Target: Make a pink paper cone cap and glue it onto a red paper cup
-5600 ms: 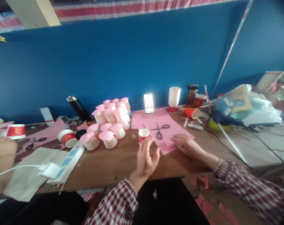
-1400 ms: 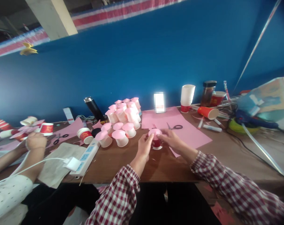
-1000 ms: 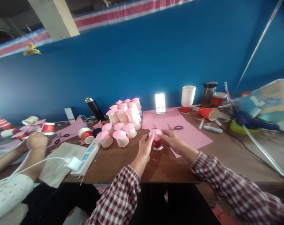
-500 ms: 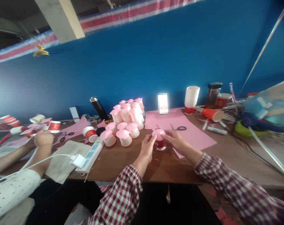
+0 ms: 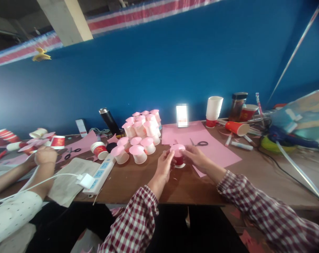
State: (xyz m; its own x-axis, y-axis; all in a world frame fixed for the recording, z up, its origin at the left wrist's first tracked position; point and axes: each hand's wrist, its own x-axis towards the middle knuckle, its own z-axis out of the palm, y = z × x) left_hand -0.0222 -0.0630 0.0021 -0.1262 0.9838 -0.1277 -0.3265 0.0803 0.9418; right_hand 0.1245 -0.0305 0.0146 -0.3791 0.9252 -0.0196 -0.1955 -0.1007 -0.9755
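An upturned red paper cup (image 5: 179,161) stands on the table in front of me, with a pink paper disc (image 5: 177,150) lying across its top. My left hand (image 5: 164,164) grips the cup from the left, thumb at the disc's edge. From the other side my right hand (image 5: 197,156) closes on the cup and the disc's rim; some of its fingers are hidden. Behind my hands lies a large pink paper sheet (image 5: 219,151), with scissors (image 5: 201,143) on it. Left of my hands stand several upturned white cups (image 5: 140,157) topped with pink discs.
A power strip (image 5: 102,174) with a plugged-in charger (image 5: 86,180) lies to the left. Beyond it are a co-worker's hands (image 5: 46,156). Stacked cups (image 5: 214,110), a jar (image 5: 237,106), a tipped cup (image 5: 237,128) and a marker (image 5: 242,146) sit on the right.
The whole view has shifted slightly. My hands stay around the cup and disc, with no clear change in their grip.
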